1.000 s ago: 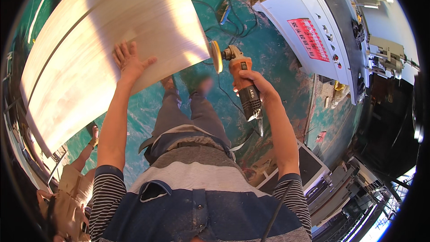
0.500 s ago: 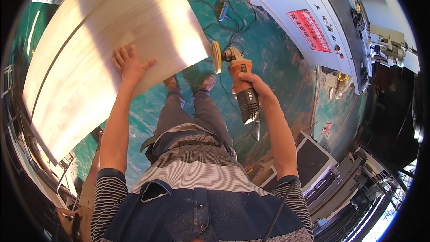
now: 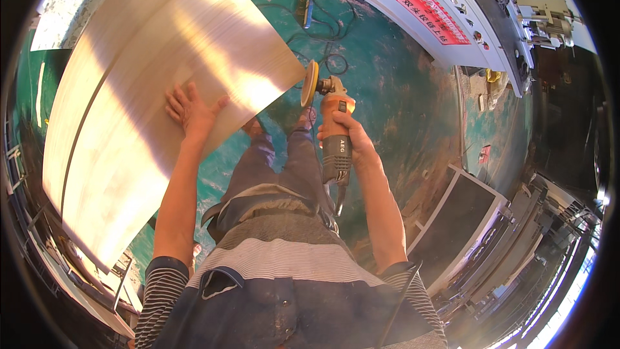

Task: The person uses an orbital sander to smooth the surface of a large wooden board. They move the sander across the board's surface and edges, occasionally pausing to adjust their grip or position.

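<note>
My left hand (image 3: pixel 192 113) lies flat with spread fingers on a pale wooden board (image 3: pixel 213 45), close to the edge nearest me. My right hand (image 3: pixel 352 137) is wrapped round the body of an orange and black angle grinder (image 3: pixel 336 128). A round yellow sanding disc (image 3: pixel 310 84) is fitted to the grinder's head and stands nearly edge-on, beside the board's right corner. Whether the disc touches that corner I cannot tell. The grinder's cord leaves its lower end.
A second pale board (image 3: pixel 77 123) lies alongside on the left. Black cables (image 3: pixel 336 32) and a blue-edged tool (image 3: pixel 307 13) lie on the green floor (image 3: pixel 400 116). A white machine (image 3: pixel 413 6) with a red sign stands at the upper right; a dark framed panel (image 3: pixel 455 213) is at lower right.
The view has shifted and turned somewhat. My right hand and the grinder sit more to the left, the grinder now more upright. My left hand stays flat on the board.
</note>
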Demonstrator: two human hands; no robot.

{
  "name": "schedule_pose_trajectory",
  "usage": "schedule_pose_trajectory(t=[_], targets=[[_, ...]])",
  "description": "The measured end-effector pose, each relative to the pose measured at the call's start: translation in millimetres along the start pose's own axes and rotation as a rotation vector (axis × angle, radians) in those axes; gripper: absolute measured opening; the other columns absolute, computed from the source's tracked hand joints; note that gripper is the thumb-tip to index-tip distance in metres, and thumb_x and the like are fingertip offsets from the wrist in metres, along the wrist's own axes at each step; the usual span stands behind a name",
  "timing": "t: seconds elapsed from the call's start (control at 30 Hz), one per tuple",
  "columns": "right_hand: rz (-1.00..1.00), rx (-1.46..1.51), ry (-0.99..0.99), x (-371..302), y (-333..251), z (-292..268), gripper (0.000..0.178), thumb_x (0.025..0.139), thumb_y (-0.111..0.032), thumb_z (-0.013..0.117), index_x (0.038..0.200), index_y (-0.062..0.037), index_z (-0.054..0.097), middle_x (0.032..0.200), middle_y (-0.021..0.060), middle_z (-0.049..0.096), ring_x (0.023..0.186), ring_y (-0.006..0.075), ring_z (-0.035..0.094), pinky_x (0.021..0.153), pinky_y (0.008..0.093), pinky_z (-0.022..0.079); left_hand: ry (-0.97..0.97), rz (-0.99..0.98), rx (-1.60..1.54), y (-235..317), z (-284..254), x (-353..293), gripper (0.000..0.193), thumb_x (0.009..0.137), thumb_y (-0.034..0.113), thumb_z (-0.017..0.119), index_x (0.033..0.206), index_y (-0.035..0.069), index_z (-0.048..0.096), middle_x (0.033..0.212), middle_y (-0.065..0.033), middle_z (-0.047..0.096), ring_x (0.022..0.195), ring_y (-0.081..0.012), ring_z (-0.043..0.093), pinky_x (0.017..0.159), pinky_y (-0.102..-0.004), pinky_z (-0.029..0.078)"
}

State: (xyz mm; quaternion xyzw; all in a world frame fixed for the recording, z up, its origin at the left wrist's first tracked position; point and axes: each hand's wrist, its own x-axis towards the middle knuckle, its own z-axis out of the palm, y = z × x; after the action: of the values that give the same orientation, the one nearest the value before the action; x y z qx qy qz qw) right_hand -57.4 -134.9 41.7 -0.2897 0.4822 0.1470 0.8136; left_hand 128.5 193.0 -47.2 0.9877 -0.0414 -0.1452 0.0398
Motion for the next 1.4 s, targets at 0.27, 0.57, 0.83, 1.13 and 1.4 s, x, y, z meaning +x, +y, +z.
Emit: schedule_pose_trajectory(t=[0.27,0.57,0.83,1.13,1.4], targets=[[-0.022,0.224,-0.003,11.2,31.2,-7.2,0.047,0.094,-0.033,0.066,0.115,0.008,0.055,0.091,0.0209,0.069,0.073,0.0309,0.072,0.066,0.0436,0.063,-0.043,-0.008,0.01,20.8,-2.5,5.1,0.112,0.076,0.077,0.069,0.155,0.005,0.034,0.165,-0.0274,0.012,0.153,-0.049,0.0,0.121,-0.0645,0.0],[-0.102,0.547,0.012,-4.9,61.6,-45.5,0.052,0.093,-0.037,0.069,0.114,0.0094,0.057,0.09,0.0204,0.07,0.069,0.0294,0.072,0.064,0.041,0.064,-0.083,0.088,-0.012,-11.4,10.6,30.5,0.11,0.082,0.068,0.07,0.157,0.002,0.025,0.165,-0.0311,0.007,0.153,-0.0503,-0.004,0.122,-0.0615,0.001],[-0.039,0.516,0.051,-2.4,61.5,-86.5,0.05,0.094,-0.037,0.066,0.114,0.0081,0.058,0.092,0.018,0.07,0.074,0.0267,0.073,0.065,0.0386,0.064,-0.201,0.179,0.036,39.1,-24.9,111.7,0.119,0.079,0.07,0.072,0.16,0.004,0.016,0.166,-0.0294,0.001,0.153,-0.0507,-0.009,0.122,-0.0618,-0.002],[0.083,0.093,-0.136,16.7,-42.8,-74.8,0.062,0.085,-0.04,0.076,0.119,0.0068,0.054,0.094,0.0183,0.069,0.075,0.0266,0.072,0.066,0.039,0.063,-0.206,0.115,0.013,52.5,-14.7,112.2,0.122,0.078,0.072,0.072,0.163,0.009,0.01,0.167,-0.026,-0.011,0.151,-0.0509,-0.019,0.12,-0.0645,-0.006],[0.122,-0.334,-0.204,45.9,-123.4,-46.6,0.049,0.087,-0.033,0.074,0.113,0.0055,0.058,0.089,0.016,0.068,0.074,0.0243,0.072,0.066,0.0342,0.061,-0.158,0.134,-0.023,56.1,-14.9,104.8,0.124,0.072,0.073,0.076,0.162,0.008,0.02,0.168,-0.0254,-0.004,0.152,-0.0499,-0.015,0.12,-0.0646,-0.007]])
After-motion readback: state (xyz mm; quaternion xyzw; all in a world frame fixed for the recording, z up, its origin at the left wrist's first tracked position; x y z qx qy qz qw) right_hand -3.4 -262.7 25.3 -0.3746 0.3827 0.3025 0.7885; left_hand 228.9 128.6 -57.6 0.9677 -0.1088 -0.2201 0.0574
